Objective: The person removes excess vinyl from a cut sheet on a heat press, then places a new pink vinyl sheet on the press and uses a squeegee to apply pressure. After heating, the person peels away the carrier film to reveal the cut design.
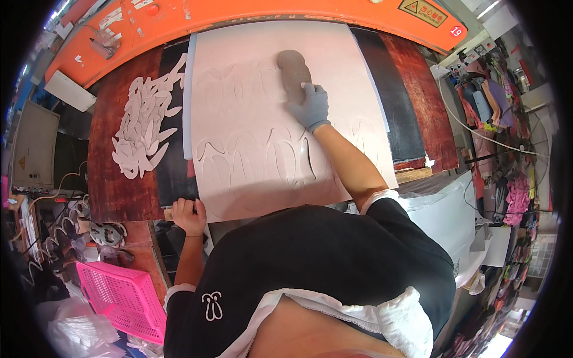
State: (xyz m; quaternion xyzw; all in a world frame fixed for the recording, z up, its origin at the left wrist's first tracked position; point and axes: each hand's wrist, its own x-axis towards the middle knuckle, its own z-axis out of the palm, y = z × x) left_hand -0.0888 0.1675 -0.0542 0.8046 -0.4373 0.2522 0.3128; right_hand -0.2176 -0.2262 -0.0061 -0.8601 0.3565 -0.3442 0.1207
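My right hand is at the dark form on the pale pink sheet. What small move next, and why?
Probably nudge the dark form level with the outlines to its left: the gloved right hand is at its near end, and the pale pink sheet looks unmarked to its right.

A pink basket [122, 292] — clear plastic [83, 334] (crumpled) beside it — and a grey cabinet [37, 143].

- I can't see the near end of the dark block [292, 64] behind the gloved right hand [310, 109].
- The black shirt [316, 250] hides part of the pale sheet [239, 51] from me.
- My top edge crops the orange machine [221, 11].
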